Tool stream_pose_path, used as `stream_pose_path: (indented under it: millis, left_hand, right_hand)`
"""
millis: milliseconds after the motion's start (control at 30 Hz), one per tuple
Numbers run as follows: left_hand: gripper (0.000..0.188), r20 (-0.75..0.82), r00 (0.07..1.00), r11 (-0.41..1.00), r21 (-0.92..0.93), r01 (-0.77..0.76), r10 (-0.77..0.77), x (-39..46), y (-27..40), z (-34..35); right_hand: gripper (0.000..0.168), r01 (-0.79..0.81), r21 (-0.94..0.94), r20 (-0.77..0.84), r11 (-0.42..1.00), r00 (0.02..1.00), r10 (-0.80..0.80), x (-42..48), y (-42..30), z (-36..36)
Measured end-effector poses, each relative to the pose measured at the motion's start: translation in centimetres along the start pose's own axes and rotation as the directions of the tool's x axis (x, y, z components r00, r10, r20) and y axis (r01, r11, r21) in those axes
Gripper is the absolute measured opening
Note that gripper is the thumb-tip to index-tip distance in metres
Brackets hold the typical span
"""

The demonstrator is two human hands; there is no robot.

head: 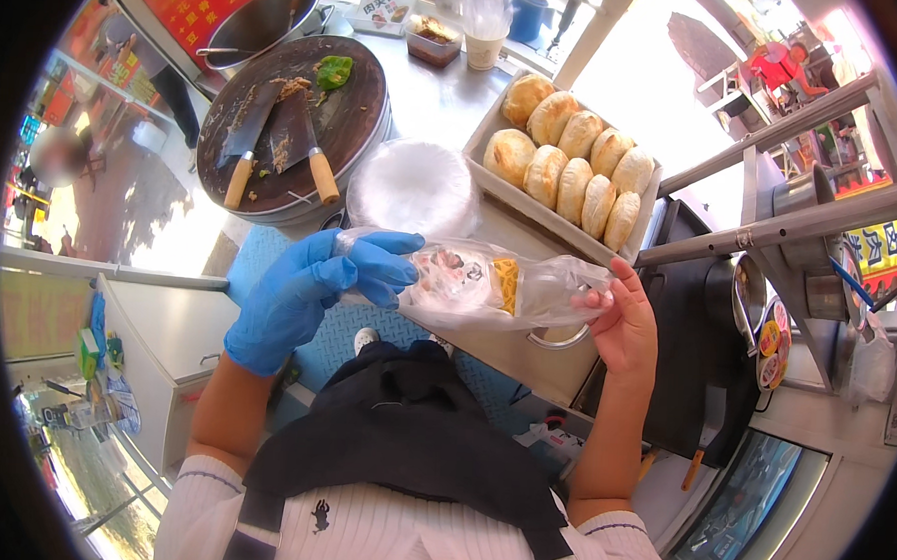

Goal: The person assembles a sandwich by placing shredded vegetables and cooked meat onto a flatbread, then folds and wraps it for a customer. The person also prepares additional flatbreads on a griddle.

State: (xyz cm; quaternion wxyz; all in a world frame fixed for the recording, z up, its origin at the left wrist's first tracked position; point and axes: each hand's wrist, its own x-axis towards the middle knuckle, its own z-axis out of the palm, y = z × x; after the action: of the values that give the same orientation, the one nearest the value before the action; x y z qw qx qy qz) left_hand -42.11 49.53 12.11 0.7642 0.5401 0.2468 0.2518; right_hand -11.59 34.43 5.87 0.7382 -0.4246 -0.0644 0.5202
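Between my two hands stretches a clear plastic bag [553, 292], held sideways in front of my apron. Inside it lies a wrapped packet [456, 279] in printed white and yellow paper; what the paper holds is hidden. My left hand [305, 289], in a blue disposable glove, grips the bag's left end. Bare fingers of my right hand [627, 314] pinch its right end. Just beyond the bag, a plastic-covered round white stack [415, 185] sits on the metal counter. A tray [492, 135] of baked flatbread buns [547, 175] stands behind the bag to the right.
Two cleavers [251, 125] with wooden handles rest on a round chopping block [218, 146], beside chopped meat and a green pepper [333, 72]. Behind it is a metal pot [261, 24]. A dark griddle [686, 350] and metal rails [781, 219] lie right; a white cabinet [153, 335], left.
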Motion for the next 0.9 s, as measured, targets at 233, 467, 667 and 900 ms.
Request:
stream_pose_path:
  millis: [233, 467, 667, 900]
  left_hand:
    - [0.028, 0.124, 0.981, 0.977, -0.137, 0.165, -0.149, -2.5, 1.5, 0.2]
    - [0.032, 0.151, 0.971, 0.944, -0.248, 0.217, -0.183, -9.7, 6.1, -5.1]
    - [0.029, 0.081, 0.996, 0.845, 0.534, -0.012, -0.036, -15.8, 9.0, -11.6]
    - [0.019, 0.083, 0.948, 0.174, 0.974, -0.142, 0.308, -22.1, 1.5, -22.1]
  right_hand:
    - [0.045, -0.034, -0.539, 0.437, 0.842, 0.843, 0.313, -5.7, -2.6, 7.7]
    - [0.052, -0.099, -0.668, 0.535, 0.738, 0.626, 0.568, -9.9, -0.4, 20.6]
    - [0.048, -0.072, -0.823, 0.376, 0.563, 0.675, 0.636, -9.8, 12.3, 29.1]
    - [0.050, -0.466, -0.673, 0.210, 0.575, 0.625, 0.752, -6.1, 31.4, 34.9]
